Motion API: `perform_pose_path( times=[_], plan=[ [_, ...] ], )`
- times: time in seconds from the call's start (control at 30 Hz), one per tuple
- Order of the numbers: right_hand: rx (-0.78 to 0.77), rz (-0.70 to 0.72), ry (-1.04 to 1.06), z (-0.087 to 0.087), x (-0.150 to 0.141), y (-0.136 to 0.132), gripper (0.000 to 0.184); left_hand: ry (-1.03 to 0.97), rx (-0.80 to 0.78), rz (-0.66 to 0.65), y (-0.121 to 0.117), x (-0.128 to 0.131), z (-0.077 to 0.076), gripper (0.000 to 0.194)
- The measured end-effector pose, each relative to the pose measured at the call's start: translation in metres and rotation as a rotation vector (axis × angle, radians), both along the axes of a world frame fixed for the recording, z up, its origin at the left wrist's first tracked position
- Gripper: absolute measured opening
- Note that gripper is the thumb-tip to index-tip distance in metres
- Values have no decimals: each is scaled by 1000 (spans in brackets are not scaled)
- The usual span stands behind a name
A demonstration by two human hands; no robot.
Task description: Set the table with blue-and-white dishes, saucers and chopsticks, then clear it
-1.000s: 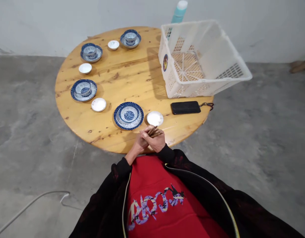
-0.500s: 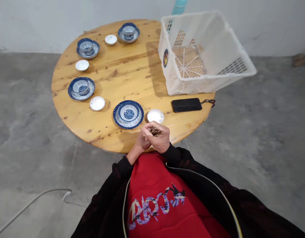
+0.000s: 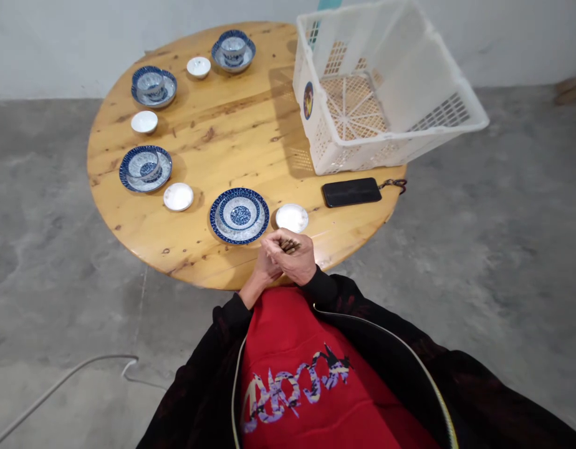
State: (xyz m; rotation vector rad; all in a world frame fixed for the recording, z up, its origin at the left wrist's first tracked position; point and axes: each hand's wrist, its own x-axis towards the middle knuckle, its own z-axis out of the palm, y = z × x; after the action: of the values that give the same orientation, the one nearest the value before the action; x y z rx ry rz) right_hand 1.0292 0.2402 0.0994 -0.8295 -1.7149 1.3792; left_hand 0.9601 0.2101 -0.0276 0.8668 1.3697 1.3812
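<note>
At the near edge of the table my two hands are together. My right hand [image 3: 301, 260] is closed round a bundle of thin brown chopsticks [image 3: 290, 246], seen almost end-on, with their tips poking up inside the curled fingers. Pressed against it, my left hand [image 3: 268, 263] is closed on the same bundle; most of its fingers are hidden. Just beyond my hands lies a small white dish [image 3: 292, 217]. To its left a blue-and-white bowl [image 3: 242, 214] stands on a matching plate [image 3: 217, 226].
Similar bowls on plates stand round the left side of the wooden table [image 3: 232, 149], with small white bowls [image 3: 144, 122] and a white dish [image 3: 178, 196] between them. A white plastic crate [image 3: 325, 146] occupies the back right. A black phone [image 3: 352, 192] lies before it.
The view has shifted slightly, so the table and dishes sit a little further left and the crate higher. My hands keep their hold on the chopsticks.
</note>
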Motion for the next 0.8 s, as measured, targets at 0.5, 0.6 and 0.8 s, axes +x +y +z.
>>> perform_pose_path(
  times=[0.5,0.6,0.8],
  plan=[
    [453,98,-123,16,46,15,34,-506,-29,53,-3,6,25,42],
    [488,18,-115,24,49,12,25,-424,-41,44,-3,4,31,41],
    [512,-49,-72,30,46,9,14,-343,-72,23,-4,3,40,44]
  ],
)
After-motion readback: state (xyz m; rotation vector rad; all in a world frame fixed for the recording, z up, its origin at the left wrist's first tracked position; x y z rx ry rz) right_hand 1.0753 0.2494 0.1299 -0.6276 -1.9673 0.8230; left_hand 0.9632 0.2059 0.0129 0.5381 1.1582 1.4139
